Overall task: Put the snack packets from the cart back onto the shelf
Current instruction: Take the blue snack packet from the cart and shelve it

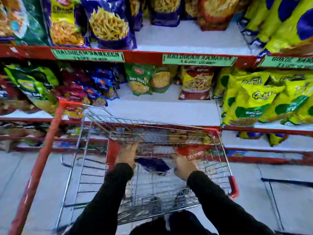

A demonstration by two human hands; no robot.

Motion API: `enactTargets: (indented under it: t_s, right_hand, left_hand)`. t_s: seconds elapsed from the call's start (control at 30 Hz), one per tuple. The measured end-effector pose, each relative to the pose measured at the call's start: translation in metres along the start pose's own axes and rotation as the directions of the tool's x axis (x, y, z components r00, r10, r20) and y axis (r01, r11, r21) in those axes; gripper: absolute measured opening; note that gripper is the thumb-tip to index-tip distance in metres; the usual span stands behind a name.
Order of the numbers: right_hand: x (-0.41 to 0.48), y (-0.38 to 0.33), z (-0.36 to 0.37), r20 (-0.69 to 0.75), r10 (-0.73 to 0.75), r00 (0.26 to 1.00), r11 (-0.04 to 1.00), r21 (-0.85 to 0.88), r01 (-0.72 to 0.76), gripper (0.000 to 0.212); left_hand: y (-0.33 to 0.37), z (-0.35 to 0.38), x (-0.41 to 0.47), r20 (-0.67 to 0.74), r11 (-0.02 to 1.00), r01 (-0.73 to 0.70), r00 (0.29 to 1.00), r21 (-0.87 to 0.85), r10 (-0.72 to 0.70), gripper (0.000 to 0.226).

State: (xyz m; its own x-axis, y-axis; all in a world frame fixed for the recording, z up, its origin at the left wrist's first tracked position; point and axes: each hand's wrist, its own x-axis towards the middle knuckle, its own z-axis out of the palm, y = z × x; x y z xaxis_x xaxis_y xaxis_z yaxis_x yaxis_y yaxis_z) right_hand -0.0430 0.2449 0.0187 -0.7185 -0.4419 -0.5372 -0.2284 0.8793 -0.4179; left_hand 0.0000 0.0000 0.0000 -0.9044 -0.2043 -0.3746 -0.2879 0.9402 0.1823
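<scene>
A wire shopping cart with red trim stands in front of the snack shelf. Both my hands reach down into its basket. A purple snack packet lies on the cart's floor between them. A red snack packet leans at the far right of the basket, with more packets behind it. My left hand is spread with its fingers apart over the wire and holds nothing. My right hand has its fingertips at the red packet's left edge; blur hides whether it grips.
Purple, yellow and green packets fill the upper shelf and the sides of the middle one. Yellow-green bags crowd the right. Red shelf edges carry green price labels. The cart's red handle runs along the left.
</scene>
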Motion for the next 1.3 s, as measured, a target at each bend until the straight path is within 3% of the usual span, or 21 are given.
enactTargets:
  t_s: [0.07,0.13,0.27,0.43,0.6,0.67,0.8,0.87,0.93,1.07,1.17,1.3]
  right_hand:
    - [0.009,0.001,0.013,0.051,0.045,0.998,0.998,-0.040,-0.043,0.047]
    - [0.017,0.001,0.027,0.060,0.092,0.994,0.996,0.002,-0.093,0.042]
    - [0.040,0.001,0.046,-0.029,0.226,0.974,0.953,0.215,-0.214,0.032]
    - [0.050,0.012,0.054,-0.142,0.259,0.955,0.923,0.327,-0.202,0.022]
    - [0.033,0.014,0.029,-0.249,0.168,0.954,0.883,0.468,-0.033,0.016]
    - [0.023,0.007,0.012,-0.266,0.117,0.957,0.848,0.528,0.043,0.012]
    - [0.004,-0.010,-0.027,-0.352,0.058,0.934,0.772,0.610,0.182,0.021]
    - [-0.004,-0.020,-0.046,-0.415,0.045,0.909,0.732,0.632,0.252,0.016]
    - [-0.008,-0.028,-0.067,-0.473,0.037,0.880,0.692,0.648,0.319,0.011]
    - [-0.019,-0.041,-0.115,-0.580,0.013,0.815,0.584,0.666,0.464,0.014]
    - [-0.025,-0.050,-0.154,-0.669,-0.012,0.744,0.530,0.626,0.571,0.006]
    - [-0.033,-0.060,-0.211,-0.746,-0.022,0.665,0.428,0.594,0.681,0.010]
  left_hand:
    - [-0.010,0.015,0.004,0.159,0.997,0.074,0.985,-0.021,-0.070,0.085]
    - [-0.018,0.032,0.006,0.206,0.988,0.146,0.970,-0.055,-0.132,0.067]
    - [-0.017,0.046,0.019,0.158,0.926,0.249,0.965,-0.283,-0.211,0.032]
    - [-0.027,0.057,0.018,0.071,0.835,0.270,0.960,-0.479,-0.270,0.023]
    - [-0.029,0.046,0.004,0.038,0.533,0.228,0.938,-0.815,-0.344,0.030]
    - [-0.026,0.033,-0.003,0.030,0.362,0.176,0.927,-0.915,-0.374,0.031]
    - [-0.017,0.005,-0.014,0.010,0.092,0.054,0.906,-0.994,-0.423,0.039]
    - [-0.009,-0.017,-0.018,-0.025,-0.007,-0.031,0.902,-0.999,-0.431,0.032]
    - [0.001,-0.042,-0.018,-0.102,-0.029,-0.127,0.894,-0.992,-0.436,0.026]
    - [0.021,-0.105,-0.017,-0.290,0.075,-0.284,0.873,-0.956,-0.393,0.026]
    - [0.040,-0.151,-0.013,-0.346,0.060,-0.351,0.853,-0.934,-0.392,0.020]
    - [0.065,-0.211,-0.001,-0.440,0.058,-0.449,0.828,-0.891,-0.349,0.034]
